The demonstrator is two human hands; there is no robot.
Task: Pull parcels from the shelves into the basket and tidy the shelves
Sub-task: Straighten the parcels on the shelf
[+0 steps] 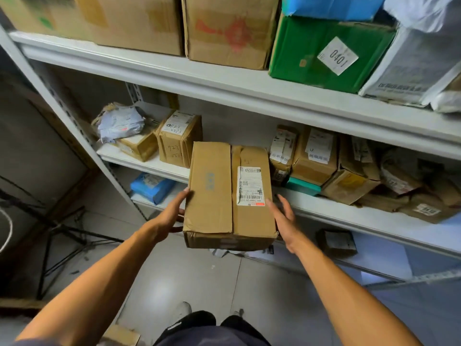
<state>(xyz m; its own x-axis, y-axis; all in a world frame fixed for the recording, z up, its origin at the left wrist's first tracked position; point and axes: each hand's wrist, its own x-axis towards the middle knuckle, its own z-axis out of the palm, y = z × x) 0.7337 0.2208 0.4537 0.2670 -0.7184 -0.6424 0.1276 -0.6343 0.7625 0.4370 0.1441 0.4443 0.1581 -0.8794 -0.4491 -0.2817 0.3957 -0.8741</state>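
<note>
In front of the white metal shelves [249, 93], a long cardboard box [228, 196] sits between both hands, its far end over the edge of the middle shelf and its near end sticking out toward the person. The left hand [172, 216] grips the box's left side, thumb up on the top edge and fingers tucked under. The right hand [284, 221] is against the right side with fingers pretty much straight, more pressing than gripping. There's a white shipping label [250, 186] on top of the box. Further back on the same shelf are a small taped box [179, 138] and a crumpled grey mailer [119, 123], with a row of battered parcels [349, 168] off to the right. The shelf above has a green box [326, 51] tagged 0401. No basket in view that I can spot.
</note>
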